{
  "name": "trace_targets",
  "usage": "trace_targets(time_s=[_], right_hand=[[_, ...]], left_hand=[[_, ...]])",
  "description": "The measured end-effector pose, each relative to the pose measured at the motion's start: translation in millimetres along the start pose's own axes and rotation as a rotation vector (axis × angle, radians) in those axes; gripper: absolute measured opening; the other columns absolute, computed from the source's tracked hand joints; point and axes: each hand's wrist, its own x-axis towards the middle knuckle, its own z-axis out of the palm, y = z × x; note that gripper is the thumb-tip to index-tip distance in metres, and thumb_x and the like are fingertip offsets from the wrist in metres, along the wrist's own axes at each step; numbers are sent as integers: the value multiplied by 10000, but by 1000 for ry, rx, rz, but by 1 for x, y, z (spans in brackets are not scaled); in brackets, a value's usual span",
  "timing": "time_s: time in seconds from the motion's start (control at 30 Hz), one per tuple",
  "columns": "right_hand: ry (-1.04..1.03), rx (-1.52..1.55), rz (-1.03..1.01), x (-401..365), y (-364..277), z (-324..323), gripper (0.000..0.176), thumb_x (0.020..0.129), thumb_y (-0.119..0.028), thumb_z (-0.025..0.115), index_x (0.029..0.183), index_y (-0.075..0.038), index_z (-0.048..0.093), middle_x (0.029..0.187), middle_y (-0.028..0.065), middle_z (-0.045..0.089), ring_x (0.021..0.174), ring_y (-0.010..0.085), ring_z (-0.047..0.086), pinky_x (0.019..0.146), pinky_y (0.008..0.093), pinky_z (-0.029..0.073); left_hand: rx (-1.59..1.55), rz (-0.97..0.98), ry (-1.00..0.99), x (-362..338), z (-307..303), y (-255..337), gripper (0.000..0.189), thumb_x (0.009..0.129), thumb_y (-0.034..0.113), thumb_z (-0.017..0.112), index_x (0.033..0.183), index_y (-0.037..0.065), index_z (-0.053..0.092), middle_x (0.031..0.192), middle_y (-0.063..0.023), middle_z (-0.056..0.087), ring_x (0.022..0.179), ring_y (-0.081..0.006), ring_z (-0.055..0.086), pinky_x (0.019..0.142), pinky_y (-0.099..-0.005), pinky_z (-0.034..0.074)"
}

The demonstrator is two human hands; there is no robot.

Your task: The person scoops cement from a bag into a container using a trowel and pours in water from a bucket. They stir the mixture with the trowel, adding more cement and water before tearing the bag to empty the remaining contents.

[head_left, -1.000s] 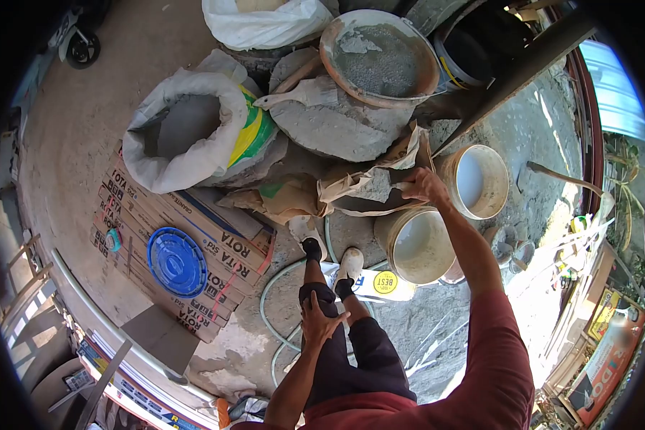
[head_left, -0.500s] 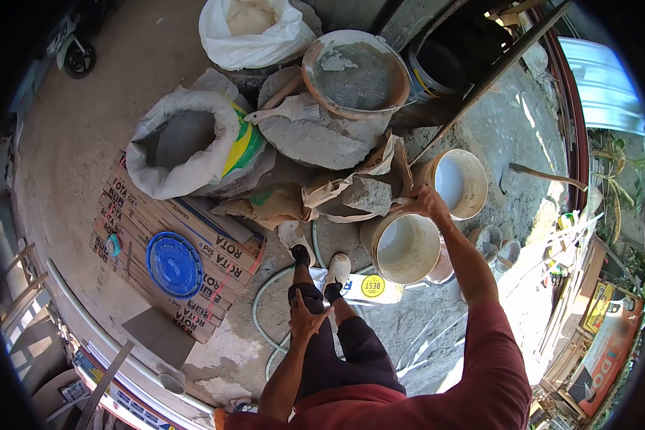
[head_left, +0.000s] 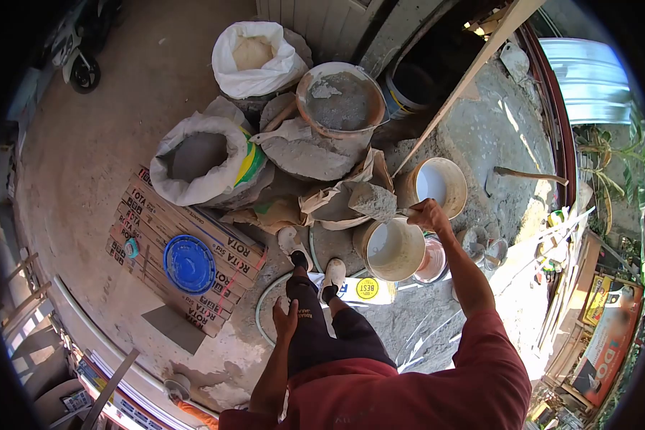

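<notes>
Head view, hands [head_left: 428,215] apart, right gripping trowel [head_left: 377,203]

Here's the blue lid [head_left: 190,264], flat on the ROTA cartons [head_left: 145,269]! Left of it, a small teal roll [head_left: 131,248] sits on those same cartons. Below the lid lies a grey board [head_left: 173,329]. Up and left of the lid, there's a scooter [head_left: 70,54]; well off right, a wooden-handled tool [head_left: 530,175], and, farther out, a red sign [head_left: 608,347].

You can read ROTA again and again on the flat brown boxes [head_left: 150,266]. BEST is in the yellow circle [head_left: 367,288] on the white sack [head_left: 385,294], upside down.
</notes>
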Motion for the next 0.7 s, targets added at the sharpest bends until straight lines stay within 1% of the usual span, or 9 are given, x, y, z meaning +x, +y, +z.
trace_targets(time_s=[0.07, 0.13, 0.23, 0.27, 0.33, 0.37, 0.43, 0.5, 0.7], right_hand=[[16, 19, 9, -5, -8, -17, 346, 575, -201, 708, 840, 20, 682, 606, 81, 610, 558, 121, 529, 531, 309, 454], [2, 56, -19, -9, -22, -36, 313, 587, -176, 704, 825, 26, 675, 601, 59, 602, 531, 116, 512, 502, 306, 434], [33, 110, -29, 4, -22, -52, 263, 631, -161, 688, 834, 6, 685, 591, 43, 596, 485, 107, 495, 459, 294, 414], [-3, 129, 36, -2, -49, -70, 220, 665, -159, 680, 820, -3, 694, 578, 30, 587, 437, 102, 484, 417, 290, 395], [28, 166, 1, 10, -64, -84, 212, 672, -164, 678, 812, -6, 697, 571, 31, 582, 428, 104, 493, 409, 288, 399], [49, 202, -22, 16, -71, -90, 204, 680, -170, 676, 804, -10, 700, 564, 31, 576, 419, 106, 501, 401, 285, 403], [58, 261, 5, 20, -108, -102, 203, 686, -161, 660, 811, -4, 697, 558, 37, 571, 418, 116, 518, 407, 283, 419], [101, 329, -23, 33, -131, -109, 194, 699, -161, 650, 803, -3, 693, 548, 34, 560, 419, 114, 511, 408, 281, 418], [247, 543, 43, 91, -190, -70, 210, 747, -183, 657, 711, 24, 652, 527, 39, 535, 424, 115, 489, 398, 287, 386]], left_hand=[[38, 73, -1, -6, -19, -6, 679, 841, 480, 579, 1253, -48, 461, 1219, -252, 506, 1171, -372, 470, 977, -417, 375], [3, -4, -143, -10, -36, -25, 595, 891, 481, 496, 1183, -36, 528, 1131, -206, 584, 1099, -345, 537, 926, -407, 415], [108, 100, -121, -11, -51, -77, 603, 921, 514, 400, 1148, -22, 556, 1063, -184, 626, 1033, -322, 586, 878, -397, 444], [107, 106, -111, -15, -60, -75, 603, 921, 514, 400, 1148, -22, 556, 1063, -184, 626, 1033, -322, 586, 878, -397, 444], [-218, -288, -205, -23, -77, -62, 632, 935, 526, 341, 1155, -29, 550, 1058, -191, 627, 981, -310, 606, 842, -397, 452], [-220, -281, -197, -29, -85, -57, 632, 935, 526, 341, 1155, -29, 550, 1058, -191, 627, 981, -310, 606, 842, -397, 452], [88, -37, -143, -37, -96, -49, 668, 933, 553, 311, 1109, -36, 572, 962, -181, 644, 891, -297, 621, 792, -385, 464], [31, -115, -61, -39, -99, -41, 668, 925, 565, 340, 1045, -41, 594, 843, -151, 632, 800, -268, 598, 739, -363, 459], [-128, -118, 26, -48, -116, -38, 652, 917, 564, 375, 1035, -37, 598, 802, -142, 618, 774, -255, 582, 717, -353, 455]])
